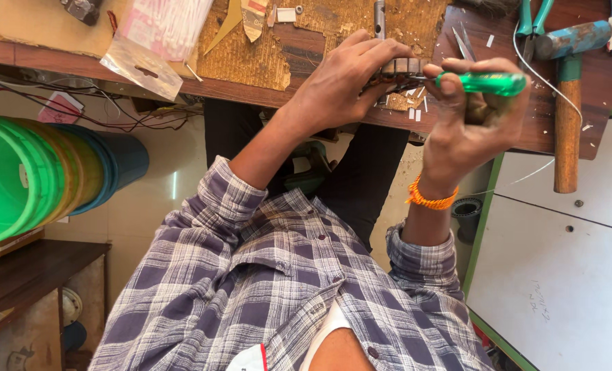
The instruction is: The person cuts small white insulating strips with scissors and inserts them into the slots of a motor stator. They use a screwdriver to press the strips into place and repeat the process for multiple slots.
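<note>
While small dark slotted metal core (400,69) lies at near edge of brown wooden workbench (319,48), left hand (343,82) covers it from above, fingers curled, clamping it. Core long axis runs left-right, along bench edge. Right hand (467,127), fist closed, grips green transparent plastic handle of screwdriver (488,84); shaft points left into core end. Both hands touch work, left one nearer. White paper slips (416,110) scattered just beside. Wooden-handled hammer with blue head (568,103) further right.
</note>
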The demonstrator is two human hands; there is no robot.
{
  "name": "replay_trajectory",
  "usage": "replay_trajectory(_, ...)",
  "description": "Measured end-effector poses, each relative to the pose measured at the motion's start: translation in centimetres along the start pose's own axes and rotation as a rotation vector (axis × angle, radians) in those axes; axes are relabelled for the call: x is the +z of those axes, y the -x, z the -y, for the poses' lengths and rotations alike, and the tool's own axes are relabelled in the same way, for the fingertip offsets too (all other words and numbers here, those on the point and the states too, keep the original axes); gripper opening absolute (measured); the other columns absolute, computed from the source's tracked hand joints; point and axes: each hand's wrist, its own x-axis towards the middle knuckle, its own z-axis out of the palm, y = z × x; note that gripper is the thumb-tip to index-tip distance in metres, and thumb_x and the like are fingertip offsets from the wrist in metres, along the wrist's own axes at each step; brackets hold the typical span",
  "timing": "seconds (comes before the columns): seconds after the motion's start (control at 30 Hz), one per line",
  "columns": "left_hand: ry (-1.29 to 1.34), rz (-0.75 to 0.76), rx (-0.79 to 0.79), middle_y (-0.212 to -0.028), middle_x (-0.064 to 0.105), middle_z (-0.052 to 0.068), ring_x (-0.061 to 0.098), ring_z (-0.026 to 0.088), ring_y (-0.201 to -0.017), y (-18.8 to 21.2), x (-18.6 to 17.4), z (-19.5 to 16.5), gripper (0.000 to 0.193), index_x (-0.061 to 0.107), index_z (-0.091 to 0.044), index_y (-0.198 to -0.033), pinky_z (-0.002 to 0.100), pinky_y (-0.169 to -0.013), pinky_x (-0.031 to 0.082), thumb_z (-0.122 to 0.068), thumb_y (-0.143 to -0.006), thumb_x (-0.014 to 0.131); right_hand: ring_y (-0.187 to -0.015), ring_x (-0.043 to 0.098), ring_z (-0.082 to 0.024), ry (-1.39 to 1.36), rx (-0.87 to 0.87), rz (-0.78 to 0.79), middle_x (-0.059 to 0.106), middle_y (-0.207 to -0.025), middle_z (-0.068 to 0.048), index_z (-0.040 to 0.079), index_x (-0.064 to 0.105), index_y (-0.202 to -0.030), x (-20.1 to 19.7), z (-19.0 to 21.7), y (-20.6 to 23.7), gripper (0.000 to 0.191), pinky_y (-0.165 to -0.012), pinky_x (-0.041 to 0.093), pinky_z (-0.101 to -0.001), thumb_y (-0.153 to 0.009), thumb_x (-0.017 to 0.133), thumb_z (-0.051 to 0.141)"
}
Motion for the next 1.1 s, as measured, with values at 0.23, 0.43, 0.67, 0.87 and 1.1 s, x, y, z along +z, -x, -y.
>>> replay_trajectory(0.23,-0.06,-0.021,-0.135,-0.103,0.07,0.006,0.065,0.028,-0.1,-0.8,1.0,0.4,0.038,0.06,-0.009,-0.118,0.042,-0.081,0.055,-0.01,-0.087,0.082,-0.105,0.076,-0.025,0.141,-0.133,-0.103,0.066,-0.114,-0.016,0.0,0.054,-0.123,2.7,-0.4,2.1,0.027,-0.092,0.068,-0.0304,-0.11,0.076,0.009)
replay_trajectory(0.43,-0.07,-0.053,-0.121,-0.102,0.069,0.005,0.066,0.026,-0.098,-0.8,0.9,0.7,0.038,0.06,-0.009,-0.115,0.043,-0.078,0.056,-0.012,-0.085,0.083,-0.103,0.078,-0.028,0.036,-0.073,-0.077,0.073,-0.116,-0.019,-0.002,0.054,-0.127,1.5,-1.3,0.9,0.029,-0.089,0.065,-0.0356,-0.111,0.075,0.011)
replay_trajectory(0.67,-0.119,-0.055,-0.042,-0.104,0.066,0.002,0.065,0.026,-0.102,-0.3,1.2,0.4,0.035,0.061,-0.01,-0.113,0.041,-0.078,0.055,-0.011,-0.084,0.082,-0.092,0.079,-0.031,-0.042,0.067,-0.005,0.072,-0.11,-0.019,-0.002,0.053,-0.134,-1.2,0.2,-1.0,0.037,-0.078,0.067,-0.0414,-0.111,0.076,0.016)
replay_trajectory(0.87,-0.136,-0.053,-0.009,-0.104,0.065,0.004,0.064,0.027,-0.101,0.0,1.4,0.5,0.035,0.061,-0.008,-0.112,0.043,-0.079,0.054,-0.012,-0.083,0.082,-0.09,0.077,-0.031,-0.101,0.085,0.029,0.071,-0.106,-0.02,-0.002,0.052,-0.135,-1.3,-0.7,-1.2,0.042,-0.078,0.07,-0.0425,-0.109,0.078,0.016)
replay_trajectory(1.1,-0.154,-0.032,-0.012,-0.103,0.064,0.004,0.064,0.027,-0.101,-0.4,1.4,0.4,0.036,0.059,-0.008,-0.11,0.043,-0.077,0.054,-0.014,-0.084,0.083,-0.094,0.078,-0.029,-0.042,0.073,0.141,0.071,-0.107,-0.019,-0.001,0.051,-0.134,-1.2,-1.0,-1.5,0.037,-0.084,0.07,-0.0389,-0.112,0.074,0.017)
